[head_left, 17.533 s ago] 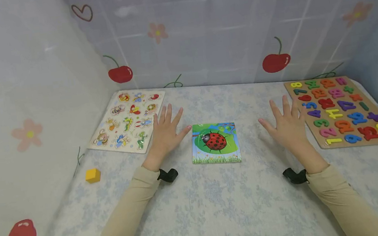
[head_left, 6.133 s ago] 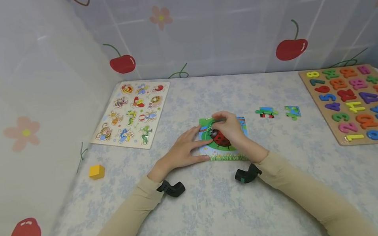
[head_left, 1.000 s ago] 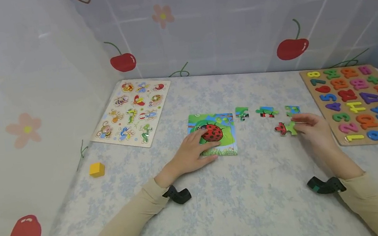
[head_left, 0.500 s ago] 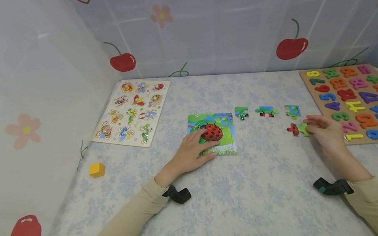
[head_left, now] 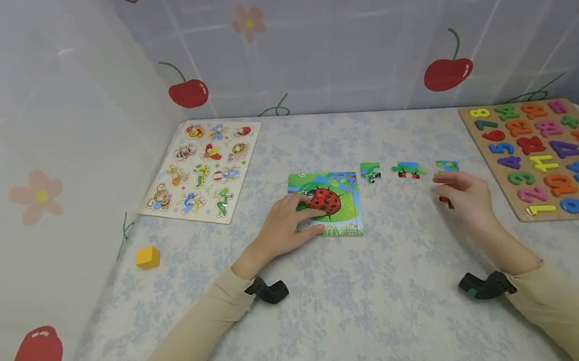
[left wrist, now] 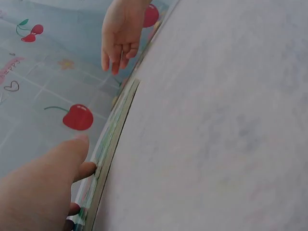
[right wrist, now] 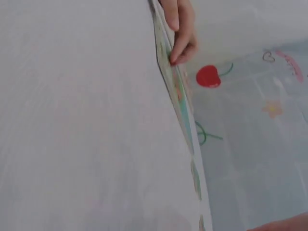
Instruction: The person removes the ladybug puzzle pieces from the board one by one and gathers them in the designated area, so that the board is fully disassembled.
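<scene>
A square ladybug jigsaw board (head_left: 346,216) lies at the middle of the table. My left hand (head_left: 281,227) rests on its left part, fingers spread over the picture; in the left wrist view my thumb (left wrist: 79,144) is near the board's edge. Behind and right of the board, a row holds a green piece (head_left: 370,171), a blue-green-red piece (head_left: 409,169) and a corner piece (head_left: 448,165) partly covered by my hand. My right hand (head_left: 468,199) hovers in front of that row with loose fingers. A red-and-black bit of another piece (head_left: 445,201) shows beneath it, mostly hidden.
An insect peg puzzle (head_left: 202,207) lies at the back left, a number puzzle (head_left: 546,171) at the right. A yellow cube (head_left: 148,257) sits near the table's left edge. Printed curtains (head_left: 325,35) enclose the back and sides.
Several loose pieces now lie right of the board. Over the last second my right hand slid the ladybug piece rightward, then moved back left over it. My left hand shifted slightly left.
</scene>
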Demonstrator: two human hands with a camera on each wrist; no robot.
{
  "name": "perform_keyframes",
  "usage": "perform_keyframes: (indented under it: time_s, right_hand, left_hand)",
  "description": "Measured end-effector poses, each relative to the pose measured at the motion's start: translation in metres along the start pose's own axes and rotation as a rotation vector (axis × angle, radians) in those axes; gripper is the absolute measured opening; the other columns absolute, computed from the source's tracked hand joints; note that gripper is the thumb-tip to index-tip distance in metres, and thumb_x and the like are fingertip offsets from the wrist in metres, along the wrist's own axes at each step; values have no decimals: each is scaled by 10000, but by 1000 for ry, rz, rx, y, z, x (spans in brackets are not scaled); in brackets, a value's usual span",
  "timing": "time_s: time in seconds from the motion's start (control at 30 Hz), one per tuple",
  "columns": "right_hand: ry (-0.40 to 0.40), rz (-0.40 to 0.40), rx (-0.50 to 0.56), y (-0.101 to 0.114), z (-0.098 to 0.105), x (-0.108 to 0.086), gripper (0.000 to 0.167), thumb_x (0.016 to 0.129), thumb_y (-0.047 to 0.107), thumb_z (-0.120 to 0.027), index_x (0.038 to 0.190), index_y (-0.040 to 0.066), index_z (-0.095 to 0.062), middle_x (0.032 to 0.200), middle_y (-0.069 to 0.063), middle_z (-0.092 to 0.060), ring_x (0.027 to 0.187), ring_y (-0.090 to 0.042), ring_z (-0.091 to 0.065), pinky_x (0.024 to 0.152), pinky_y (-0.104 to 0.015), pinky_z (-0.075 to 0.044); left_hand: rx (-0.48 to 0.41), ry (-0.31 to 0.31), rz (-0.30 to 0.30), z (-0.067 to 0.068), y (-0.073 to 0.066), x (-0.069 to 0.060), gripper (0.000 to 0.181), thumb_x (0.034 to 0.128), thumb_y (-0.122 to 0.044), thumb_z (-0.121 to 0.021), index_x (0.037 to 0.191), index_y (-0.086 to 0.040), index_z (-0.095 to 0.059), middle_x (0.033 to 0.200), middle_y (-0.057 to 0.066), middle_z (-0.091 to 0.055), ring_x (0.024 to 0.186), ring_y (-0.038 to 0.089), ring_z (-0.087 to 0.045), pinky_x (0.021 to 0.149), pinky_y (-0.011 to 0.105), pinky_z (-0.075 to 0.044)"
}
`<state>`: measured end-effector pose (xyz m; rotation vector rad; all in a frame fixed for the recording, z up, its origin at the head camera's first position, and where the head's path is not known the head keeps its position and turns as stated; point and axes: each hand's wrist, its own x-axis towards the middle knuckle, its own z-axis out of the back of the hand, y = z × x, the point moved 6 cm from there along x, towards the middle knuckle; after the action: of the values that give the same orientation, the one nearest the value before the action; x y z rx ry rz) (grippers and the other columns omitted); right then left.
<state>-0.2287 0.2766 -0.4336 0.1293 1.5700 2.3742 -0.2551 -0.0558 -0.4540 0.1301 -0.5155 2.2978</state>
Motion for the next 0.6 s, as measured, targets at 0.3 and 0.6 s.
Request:
perform_keyframes:
  time_s: [0.3, 0.6]
  right_hand:
    - [341, 210, 75, 44, -106, -10, 307, 917, 43, -596, 1199, -80, -596, 1062, -92, -686, 924, -66, -612, 771, -203, -519]
    - [397, 244, -66, 56, -162, -8, 457, 826, -3, -689, 1270, -26, -582, 1256, -229, -597, 1095, -363, -565, 882, -452, -512]
  left_hand:
    - [-123, 95, -55, 3, 16, -1, 337, 933, -392, -590, 1252, -294, -640, 1361, 62, -474, 1278, 228, -423, 1074, 474, -347]
    - [-269, 57, -61, 7, 25, -1, 238, 890, -299, -675, 1109, -225, -733, 1337, 51, -526, 1272, 222, -454, 1088, 470, -340]
